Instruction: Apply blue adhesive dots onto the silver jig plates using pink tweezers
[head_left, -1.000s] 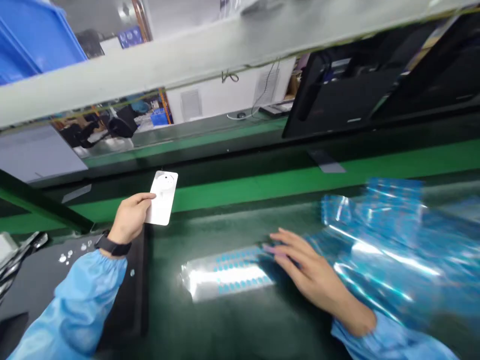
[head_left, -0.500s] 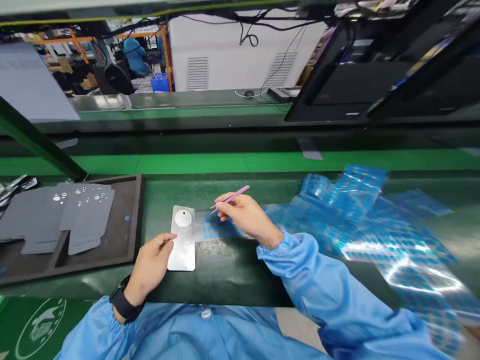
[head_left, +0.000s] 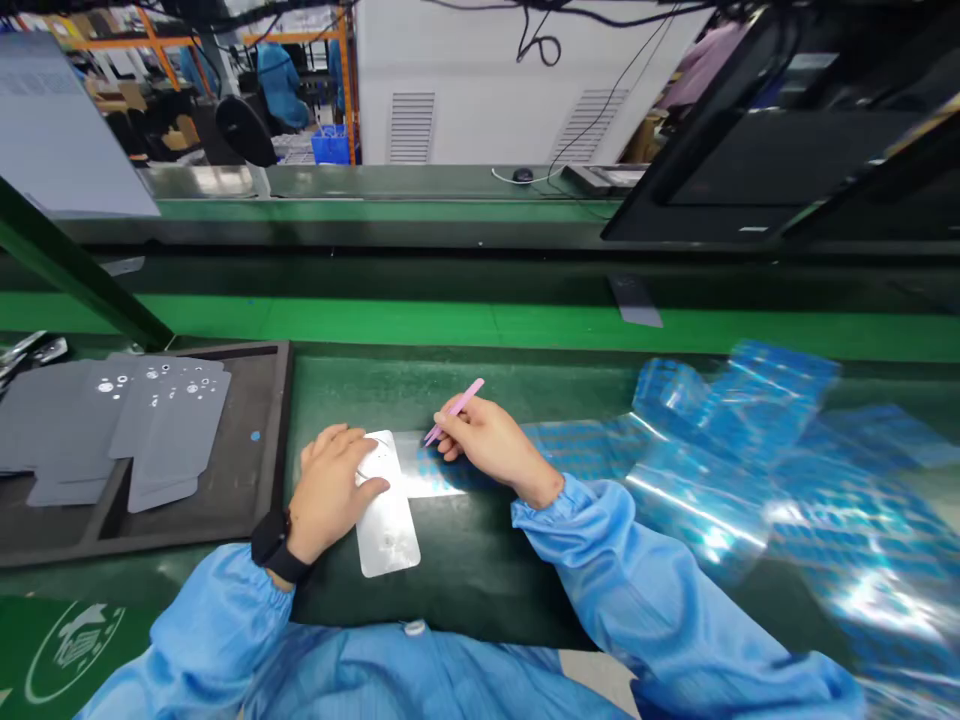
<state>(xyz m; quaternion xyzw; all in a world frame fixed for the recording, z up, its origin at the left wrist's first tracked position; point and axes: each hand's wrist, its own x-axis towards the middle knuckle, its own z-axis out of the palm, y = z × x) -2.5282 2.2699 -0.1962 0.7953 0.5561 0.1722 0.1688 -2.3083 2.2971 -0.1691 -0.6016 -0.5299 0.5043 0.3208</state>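
Note:
A silvery-white phone back panel (head_left: pixel 387 520) with a round camera area lies slightly turned on the green bench. My left hand (head_left: pixel 331 490) reaches over its upper left part, fingers at the top edge and thumb on its face, holding it and partly covering the round area. In my right hand (head_left: pixel 480 440) are pink tweezers (head_left: pixel 461 408), pinched between thumb and fingers, tips pointing down and left. Those tips are over the left end of a clear film strip with blue dots (head_left: pixel 577 448), right beside the panel. Whether the tips hold a dot is too small to tell.
On the left stands a dark divided tray (head_left: pixel 255 480) with several grey phone-shaped sheets (head_left: pixel 176 430). Crumpled blue-dotted film (head_left: pixel 712 480) spreads over the right side. A grey sheet (head_left: pixel 636 300) lies on the green strip behind. Black monitors (head_left: pixel 750 150) stand at the back right.
My left hand has moved from the panel's left edge up over its top part. The panel has turned, its lower end swinging right. The tweezers' tips have lowered slightly; the view has shifted.

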